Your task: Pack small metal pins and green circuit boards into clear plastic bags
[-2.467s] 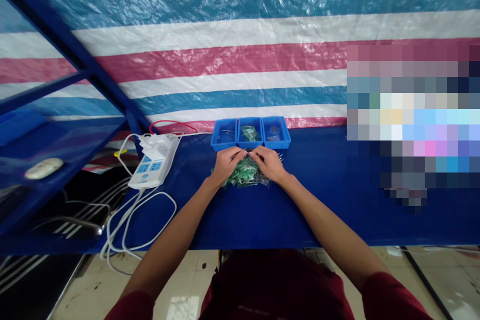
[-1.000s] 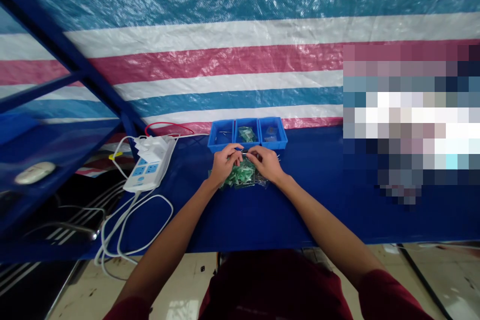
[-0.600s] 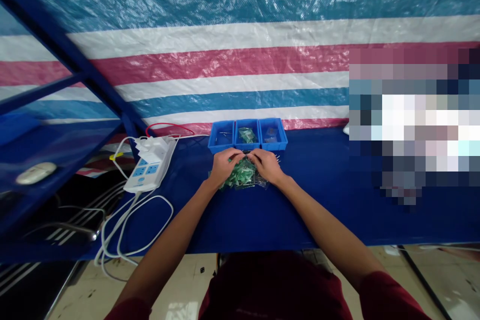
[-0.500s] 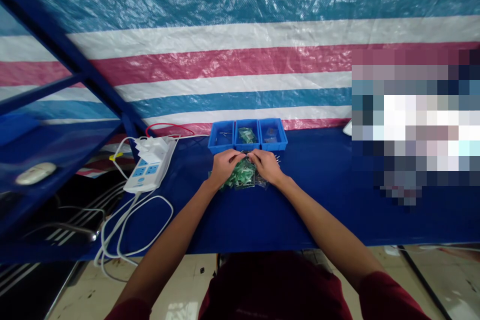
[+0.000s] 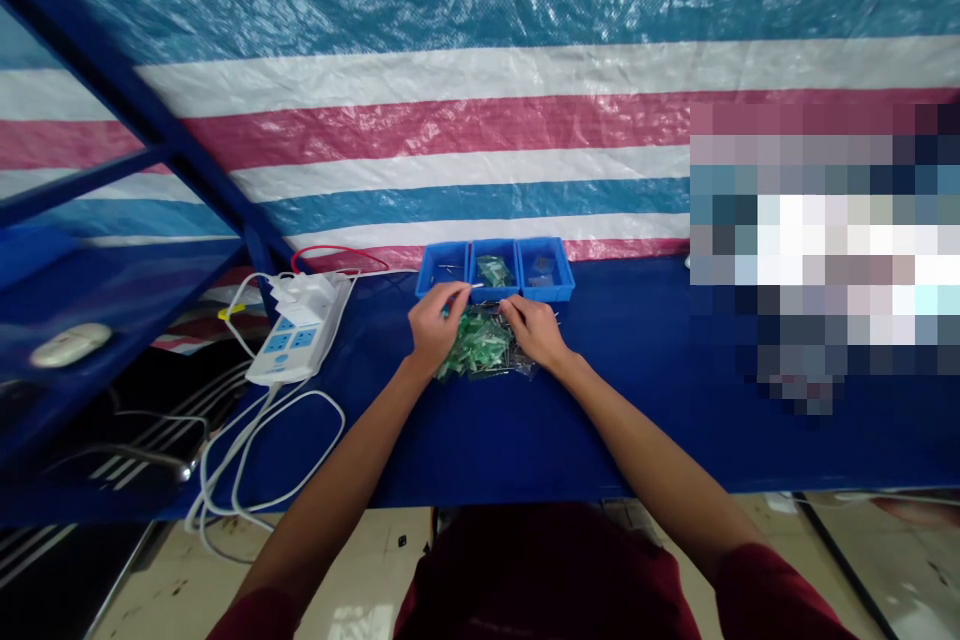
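Note:
My left hand (image 5: 433, 328) is just in front of the left blue bin (image 5: 430, 292). Thumb and forefinger pinch a small, thin silver piece (image 5: 477, 286), whose tip sticks out to the right. Below my hands lies a pile of green plastic packets (image 5: 480, 342), with loose thin metal pieces (image 5: 517, 356) along its right side. My right hand (image 5: 536, 330) rests at the pile's upper right, fingers closed together; what they hold, if anything, is hidden. A few thin metal pieces lie in the left bin. Green packets (image 5: 493, 270) fill part of the middle bin.
The right bin (image 5: 559, 290) holds small clear packets (image 5: 541, 270). On the left are a white power strip (image 5: 300, 345) and looped white cables (image 5: 341, 420). A blue frame post (image 5: 202, 170) rises there. A striped sheet (image 5: 465, 120) hangs behind the blue table (image 5: 637, 370).
My hands have come apart. The left has moved slightly left and up towards the bins with the thin silver piece; the right has stayed by the pile.

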The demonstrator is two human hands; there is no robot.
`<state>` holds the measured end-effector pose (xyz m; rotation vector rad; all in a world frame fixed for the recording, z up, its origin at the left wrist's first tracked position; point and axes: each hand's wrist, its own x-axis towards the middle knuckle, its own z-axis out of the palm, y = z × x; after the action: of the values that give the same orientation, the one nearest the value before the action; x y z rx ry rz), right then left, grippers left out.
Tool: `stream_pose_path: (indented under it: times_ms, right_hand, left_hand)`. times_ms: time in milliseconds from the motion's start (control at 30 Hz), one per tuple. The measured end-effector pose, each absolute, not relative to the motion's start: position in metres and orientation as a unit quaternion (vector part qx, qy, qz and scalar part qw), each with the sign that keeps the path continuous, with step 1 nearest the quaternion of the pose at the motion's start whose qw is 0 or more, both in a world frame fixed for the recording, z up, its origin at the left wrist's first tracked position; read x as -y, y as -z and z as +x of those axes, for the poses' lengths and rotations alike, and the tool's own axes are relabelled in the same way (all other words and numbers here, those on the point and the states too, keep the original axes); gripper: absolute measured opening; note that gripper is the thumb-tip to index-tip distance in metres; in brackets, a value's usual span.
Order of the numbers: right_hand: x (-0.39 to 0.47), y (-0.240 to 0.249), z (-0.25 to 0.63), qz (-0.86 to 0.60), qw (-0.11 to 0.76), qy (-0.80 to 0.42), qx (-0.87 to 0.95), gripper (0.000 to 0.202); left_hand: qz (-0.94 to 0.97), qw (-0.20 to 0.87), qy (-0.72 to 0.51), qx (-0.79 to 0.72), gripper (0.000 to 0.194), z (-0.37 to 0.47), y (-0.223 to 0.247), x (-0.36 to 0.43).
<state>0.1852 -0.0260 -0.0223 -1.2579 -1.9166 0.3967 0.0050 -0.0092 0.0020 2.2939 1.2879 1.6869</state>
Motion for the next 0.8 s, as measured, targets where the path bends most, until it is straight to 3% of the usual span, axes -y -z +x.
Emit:
stream_pose_path:
  times_ms: [100,267,533,800]
  right_hand:
    - [0.025,0.023,0.185,-0.501,0.395,-0.145,0.757,0.04]
    - [0.024,0.023,0.185,-0.514,0.381,-0.122,0.759,0.038]
    - [0.02,0.022,0.19,-0.589,0.327,-0.115,0.73,0.015]
    - [0.022,0.012,0.192,-0.559,0.271,-0.123,0.774,0.013]
  left_hand:
    - [0.694,-0.053,-0.548,-0.463,0.024,-0.007,-0.014,-0.008]
    - [0.747,-0.119,-0.378,-0.533,0.021,-0.015,-0.017,-0.02]
    - [0.838,-0.026,-0.312,-0.446,0.026,-0.014,0.004,-0.01]
    - [0.865,0.013,-0.204,-0.459,0.036,-0.023,0.0,0.007]
